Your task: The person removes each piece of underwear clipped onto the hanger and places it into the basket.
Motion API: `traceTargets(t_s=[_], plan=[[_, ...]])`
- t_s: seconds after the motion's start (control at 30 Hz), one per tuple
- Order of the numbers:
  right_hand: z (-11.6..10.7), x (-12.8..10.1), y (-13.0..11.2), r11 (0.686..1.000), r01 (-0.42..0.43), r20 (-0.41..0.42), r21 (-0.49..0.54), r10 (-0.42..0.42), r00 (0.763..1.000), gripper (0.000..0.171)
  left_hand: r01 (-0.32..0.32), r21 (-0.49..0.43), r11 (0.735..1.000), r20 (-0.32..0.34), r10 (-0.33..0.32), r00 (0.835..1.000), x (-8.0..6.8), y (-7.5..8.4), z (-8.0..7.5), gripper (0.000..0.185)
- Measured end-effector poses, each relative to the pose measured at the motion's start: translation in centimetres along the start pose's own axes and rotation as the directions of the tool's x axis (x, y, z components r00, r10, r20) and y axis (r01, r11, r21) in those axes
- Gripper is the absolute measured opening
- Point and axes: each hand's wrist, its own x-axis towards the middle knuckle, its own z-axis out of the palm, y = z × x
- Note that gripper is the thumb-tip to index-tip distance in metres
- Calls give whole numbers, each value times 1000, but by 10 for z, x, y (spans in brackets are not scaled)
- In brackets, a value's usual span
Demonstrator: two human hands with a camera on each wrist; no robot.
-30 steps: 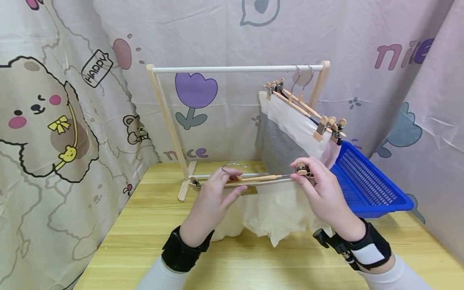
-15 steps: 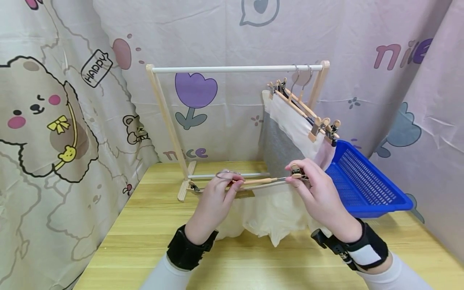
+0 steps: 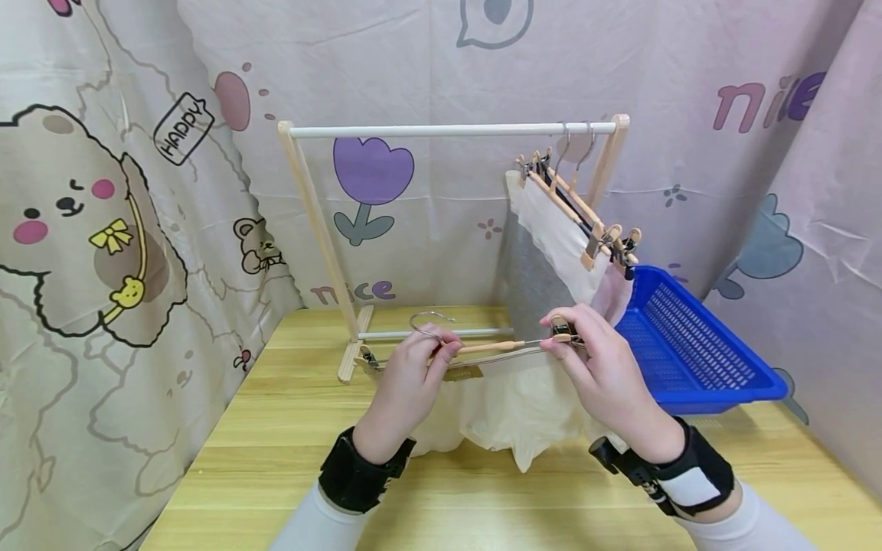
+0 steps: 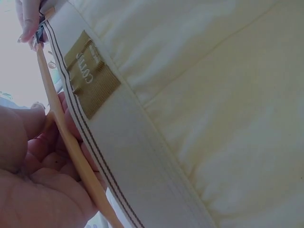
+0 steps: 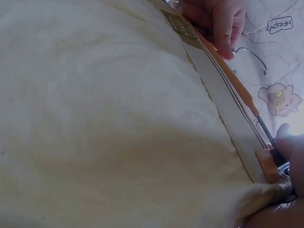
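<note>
Here, two hands hold one wooden hanger [image 3: 482,348] in the middle of the frame, just above the table [image 3: 289,459]. The hanger lies flat and long, running from left to right across the picture. Its wire hook [image 3: 427,321] sticks up and curls toward the upper left.

The left hand [image 3: 409,383] pinches the hanger bar right under the hook, with fingers curled around the wood. The left wrist view shows the bar [image 4: 71,147] passing between thumb and fingers. The right hand [image 3: 599,371] pinches the clip [image 3: 561,330] at the right end of the bar. In the right wrist view, that clip [image 5: 267,165] bites the edge of the cloth's band.

A cream cloth [image 3: 510,413] hangs down from the hanger and bunches on the table below the hands. Its band has a small brown tag [image 4: 90,76] close to the left hand.

So the hanger sits between the two hands, and both hands are on it. The left hand is nearer the hook.

Behind the hands stands a rack [image 3: 448,131] with a white top bar. Two more hangers with cloths [image 3: 565,237] hang at its right end, in the upper right. A blue basket [image 3: 696,344] sits on the table at the right, near the right hand but not touching it.
</note>
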Motion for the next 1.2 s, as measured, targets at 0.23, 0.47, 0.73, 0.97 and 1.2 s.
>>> traceTargets(t_s=[0.23, 0.47, 0.73, 0.97, 1.2], plan=[[1, 0, 0, 1000, -8, 5, -3, 8, 1000, 28, 14, -12, 1000, 3, -14, 1000, 0, 0, -1, 16], [2, 0, 1, 1000, 10, -2, -2, -10, 1000, 18, 35, -19, 999, 9, -35, 999, 0, 0, -1, 18], [2, 1, 4, 999, 36, -6, -6, -36, 999, 29, 51, -36, 998, 5, -51, 999, 0, 0, -1, 17], [-1, 2, 5, 999, 3, 37, -38, -1, 999, 25, 34, -35, 999, -17, -34, 999, 1, -3, 0, 15], [-3, 2, 5, 996, -45, 57, -77, 50, 997, 47, 24, -38, 999, -27, -25, 999, 1, -5, 1, 15]])
